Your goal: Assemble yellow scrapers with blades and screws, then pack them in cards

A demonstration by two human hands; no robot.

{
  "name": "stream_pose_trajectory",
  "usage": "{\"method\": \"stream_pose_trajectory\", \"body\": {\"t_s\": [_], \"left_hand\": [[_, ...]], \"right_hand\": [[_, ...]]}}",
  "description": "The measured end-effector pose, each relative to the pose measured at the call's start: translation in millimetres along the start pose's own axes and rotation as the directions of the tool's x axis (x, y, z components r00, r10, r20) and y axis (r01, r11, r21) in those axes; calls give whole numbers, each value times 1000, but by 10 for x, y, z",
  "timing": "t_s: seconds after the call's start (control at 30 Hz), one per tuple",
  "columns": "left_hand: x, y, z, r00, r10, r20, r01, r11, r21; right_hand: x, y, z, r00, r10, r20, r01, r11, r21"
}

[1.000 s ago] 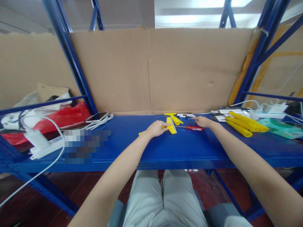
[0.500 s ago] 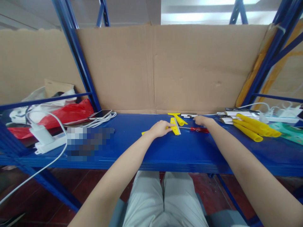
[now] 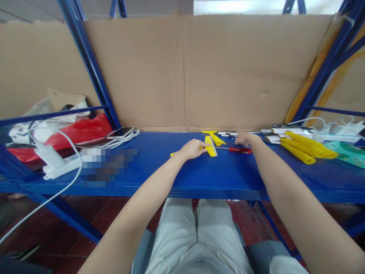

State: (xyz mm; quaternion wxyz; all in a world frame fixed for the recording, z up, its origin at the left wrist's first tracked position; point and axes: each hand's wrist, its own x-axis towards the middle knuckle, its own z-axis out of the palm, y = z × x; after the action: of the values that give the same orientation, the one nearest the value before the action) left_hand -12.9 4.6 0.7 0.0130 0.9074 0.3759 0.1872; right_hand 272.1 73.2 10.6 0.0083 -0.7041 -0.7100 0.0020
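Note:
My left hand (image 3: 192, 149) is closed around a yellow scraper (image 3: 211, 146), whose pale straight edge faces right. Part of its yellow handle shows beyond my wrist. Just to the right lies a screwdriver (image 3: 240, 150) with a red handle, its shaft pointing toward the scraper. My right hand (image 3: 244, 138) is above the screwdriver handle, fingers curled down toward the tabletop; whatever they pinch is too small or hidden to make out. Behind the held scraper rests a second yellow scraper (image 3: 216, 138), beside a flat black-and-white strip (image 3: 227, 134).
Several yellow tubes (image 3: 309, 147) lie on the right of the blue tabletop (image 3: 159, 167), near stacked white-and-black packs (image 3: 275, 134). White cables (image 3: 125, 139), a phone and a power strip (image 3: 62, 167) sit on the left. A cardboard panel (image 3: 185, 76) closes off the back.
My right hand has shifted slightly right, its fingers now more curled. My left hand still holds the scraper. The view has tilted a little downward.

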Motion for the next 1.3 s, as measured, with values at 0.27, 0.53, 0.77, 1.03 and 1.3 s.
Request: {"method": "stream_pose_trajectory", "body": {"t_s": [0.27,0.53,0.77,1.03,1.3], "left_hand": [[2,2,2,1000,1,-4,-1,1000,15],[10,-16,16,1000,-21,-2,21,1000,-11],[8,-12,8,995,-72,-64,74,997,19],[-12,5,-34,962,-220,-160,229,972,44],[-8,2,-70,943,-267,-196,282,958,52]], "right_hand": [[-63,-79,-28,999,31,24,-28,992,-122],[-263,-187,-50,1000,1,-14,-2,996,-91],[-319,-318,-228,947,-31,-319,91,980,177],[-404,-777,-261,886,-161,-434,379,792,480],[-559,-1133,-171,860,-294,-417,493,690,530]]}}
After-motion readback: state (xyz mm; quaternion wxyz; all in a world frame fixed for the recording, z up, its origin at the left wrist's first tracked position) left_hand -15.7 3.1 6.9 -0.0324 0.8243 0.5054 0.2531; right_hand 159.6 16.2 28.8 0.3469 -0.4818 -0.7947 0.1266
